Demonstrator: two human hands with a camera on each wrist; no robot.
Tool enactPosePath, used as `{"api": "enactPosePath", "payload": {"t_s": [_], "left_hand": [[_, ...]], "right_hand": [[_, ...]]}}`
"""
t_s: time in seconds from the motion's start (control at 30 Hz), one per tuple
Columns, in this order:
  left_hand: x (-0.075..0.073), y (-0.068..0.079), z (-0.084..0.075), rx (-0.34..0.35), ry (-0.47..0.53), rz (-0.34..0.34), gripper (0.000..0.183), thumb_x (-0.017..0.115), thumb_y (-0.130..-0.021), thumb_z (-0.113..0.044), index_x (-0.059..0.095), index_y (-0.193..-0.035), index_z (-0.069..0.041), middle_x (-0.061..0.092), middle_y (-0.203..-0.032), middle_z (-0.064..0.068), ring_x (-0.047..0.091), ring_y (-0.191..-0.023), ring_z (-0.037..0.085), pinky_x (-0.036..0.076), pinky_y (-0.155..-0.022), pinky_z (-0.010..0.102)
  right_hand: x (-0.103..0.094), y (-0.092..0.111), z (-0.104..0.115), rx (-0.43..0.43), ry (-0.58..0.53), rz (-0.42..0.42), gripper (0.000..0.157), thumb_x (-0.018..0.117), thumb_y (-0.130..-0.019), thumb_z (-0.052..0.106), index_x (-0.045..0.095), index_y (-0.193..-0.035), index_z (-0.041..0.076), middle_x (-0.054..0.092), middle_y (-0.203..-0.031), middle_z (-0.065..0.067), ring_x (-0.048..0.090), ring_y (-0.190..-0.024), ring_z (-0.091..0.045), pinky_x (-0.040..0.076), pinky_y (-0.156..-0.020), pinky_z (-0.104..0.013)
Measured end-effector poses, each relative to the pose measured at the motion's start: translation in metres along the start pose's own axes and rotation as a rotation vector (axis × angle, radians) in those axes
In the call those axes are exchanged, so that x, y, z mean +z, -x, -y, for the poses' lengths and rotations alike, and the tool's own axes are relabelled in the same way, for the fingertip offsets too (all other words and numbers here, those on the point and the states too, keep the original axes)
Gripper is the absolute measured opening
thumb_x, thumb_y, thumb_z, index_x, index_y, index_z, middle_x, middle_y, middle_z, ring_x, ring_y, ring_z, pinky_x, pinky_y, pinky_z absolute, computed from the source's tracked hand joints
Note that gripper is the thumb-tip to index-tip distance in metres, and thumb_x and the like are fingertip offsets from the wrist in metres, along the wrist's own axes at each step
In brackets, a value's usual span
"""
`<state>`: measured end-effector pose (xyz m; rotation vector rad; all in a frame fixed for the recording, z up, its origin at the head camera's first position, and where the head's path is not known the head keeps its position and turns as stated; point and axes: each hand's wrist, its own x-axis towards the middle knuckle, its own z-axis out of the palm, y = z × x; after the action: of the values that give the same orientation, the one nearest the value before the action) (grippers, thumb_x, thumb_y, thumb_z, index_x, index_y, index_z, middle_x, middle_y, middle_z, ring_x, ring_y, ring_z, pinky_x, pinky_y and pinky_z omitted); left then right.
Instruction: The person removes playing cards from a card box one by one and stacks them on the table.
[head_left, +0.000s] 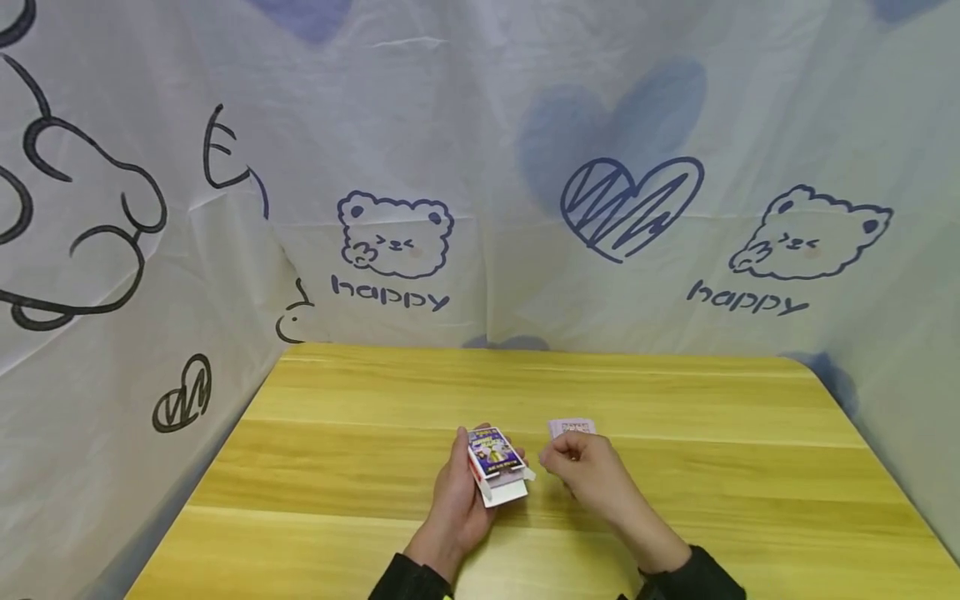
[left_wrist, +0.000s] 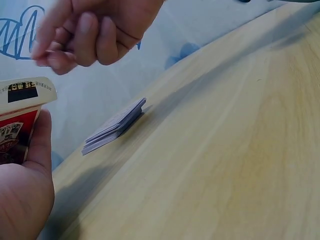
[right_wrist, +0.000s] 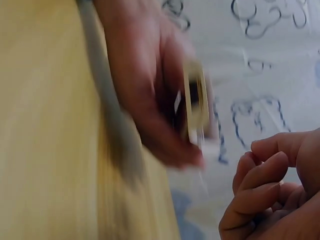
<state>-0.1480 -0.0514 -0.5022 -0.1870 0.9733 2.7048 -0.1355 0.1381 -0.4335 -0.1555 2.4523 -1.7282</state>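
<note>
My left hand (head_left: 456,498) grips a playing-card box (head_left: 495,452), thumb along one side and fingers along the other. The box has a purple and yellow picture on its face, and its white end flap (head_left: 505,493) stands open towards me. Just right of the box is my right hand (head_left: 596,477), its fingers curled and thumb against the forefinger, with nothing seen between them. Beyond that hand a stack of playing cards (head_left: 573,426) lies on the table, partly covered by it in the head view. The left wrist view shows the stack (left_wrist: 114,126) with slightly uneven edges.
The wooden table (head_left: 337,425) carries the stack. A white cloth (head_left: 487,150) printed with hearts, bear faces and the word "happy" hangs behind the table and along its sides. Dark sleeves (head_left: 690,575) cover both forearms.
</note>
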Motion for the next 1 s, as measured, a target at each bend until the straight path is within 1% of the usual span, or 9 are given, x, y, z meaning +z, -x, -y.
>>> {"api": "enactPosePath", "payload": {"t_s": [0.07,0.13,0.23,0.3,0.43,0.6,0.8,0.93,1.0], "left_hand": [[0.000,0.000,0.000,0.008,0.001,0.008,0.068,0.031,-0.101,-0.056,0.022,-0.149,-0.009,0.029,-0.147,0.029,0.052,-0.119,0.039,0.048,-0.100,0.049],[0.001,0.000,0.000,0.020,0.012,0.013,0.067,0.030,-0.102,-0.055,0.021,-0.149,-0.008,0.027,-0.148,0.030,0.049,-0.123,0.041,0.047,-0.102,0.049],[0.002,0.001,-0.001,0.035,0.033,0.037,0.065,0.028,-0.103,-0.053,0.018,-0.149,-0.008,0.024,-0.150,0.029,0.044,-0.128,0.042,0.045,-0.104,0.049],[0.002,0.001,-0.001,0.041,0.052,0.058,0.063,0.027,-0.103,-0.052,0.018,-0.148,-0.009,0.023,-0.151,0.028,0.043,-0.129,0.041,0.044,-0.104,0.049],[0.003,0.003,-0.003,0.043,0.073,0.143,0.061,0.026,-0.103,-0.051,0.015,-0.150,-0.012,0.020,-0.154,0.025,0.040,-0.132,0.038,0.043,-0.106,0.047],[0.003,0.006,-0.004,0.040,0.076,0.247,0.060,0.023,-0.105,-0.048,0.011,-0.152,-0.013,0.022,-0.151,0.022,0.039,-0.134,0.037,0.040,-0.110,0.044],[0.003,0.007,-0.005,0.041,0.087,0.274,0.059,0.027,-0.105,-0.046,0.013,-0.152,-0.012,0.024,-0.151,0.022,0.038,-0.134,0.037,0.038,-0.111,0.042],[0.003,0.007,-0.005,0.034,0.097,0.277,0.059,0.027,-0.105,-0.045,0.012,-0.153,-0.013,0.020,-0.154,0.022,0.037,-0.135,0.038,0.037,-0.112,0.042],[0.004,0.007,-0.005,0.027,0.096,0.279,0.057,0.026,-0.105,-0.044,0.012,-0.153,-0.015,0.017,-0.155,0.022,0.037,-0.135,0.037,0.038,-0.111,0.043]], "right_hand": [[0.006,0.006,0.004,0.005,-0.062,0.066,0.014,0.066,-0.089,0.013,0.067,-0.089,-0.001,0.055,-0.065,-0.001,0.040,-0.046,-0.008,0.031,-0.039,-0.017],[0.011,0.009,0.005,0.004,-0.091,0.120,0.016,0.067,-0.088,0.013,0.067,-0.089,-0.003,0.054,-0.064,0.000,0.039,-0.045,-0.007,0.031,-0.039,-0.017],[0.016,0.011,0.002,0.009,-0.100,0.161,0.018,0.067,-0.087,0.013,0.068,-0.086,-0.005,0.056,-0.065,-0.002,0.039,-0.045,-0.007,0.032,-0.039,-0.017],[0.017,0.010,-0.001,0.031,-0.100,0.166,0.019,0.068,-0.087,0.014,0.068,-0.083,-0.005,0.058,-0.067,-0.004,0.039,-0.044,-0.007,0.033,-0.039,-0.018],[0.019,0.006,-0.008,0.060,-0.102,0.138,0.023,0.068,-0.087,0.016,0.068,-0.080,-0.006,0.059,-0.068,-0.005,0.039,-0.043,-0.007,0.033,-0.039,-0.018],[0.021,0.001,-0.014,0.071,-0.149,0.101,0.026,0.068,-0.087,0.017,0.067,-0.081,-0.008,0.056,-0.063,-0.001,0.035,-0.041,-0.007,0.029,-0.037,-0.019],[0.026,0.001,-0.016,0.122,-0.172,0.037,0.031,0.073,-0.085,0.022,0.065,-0.075,-0.007,0.050,-0.053,0.002,0.034,-0.039,-0.008,0.026,-0.036,-0.020],[0.030,0.002,-0.017,0.170,-0.201,-0.028,0.027,0.075,-0.082,0.020,0.067,-0.075,-0.004,0.049,-0.052,0.002,0.033,-0.040,-0.008,0.026,-0.036,-0.019],[0.031,0.002,-0.018,0.194,-0.245,-0.049,0.022,0.075,-0.081,0.017,0.067,-0.076,-0.003,0.049,-0.052,0.003,0.034,-0.041,-0.008,0.027,-0.036,-0.019]]}}
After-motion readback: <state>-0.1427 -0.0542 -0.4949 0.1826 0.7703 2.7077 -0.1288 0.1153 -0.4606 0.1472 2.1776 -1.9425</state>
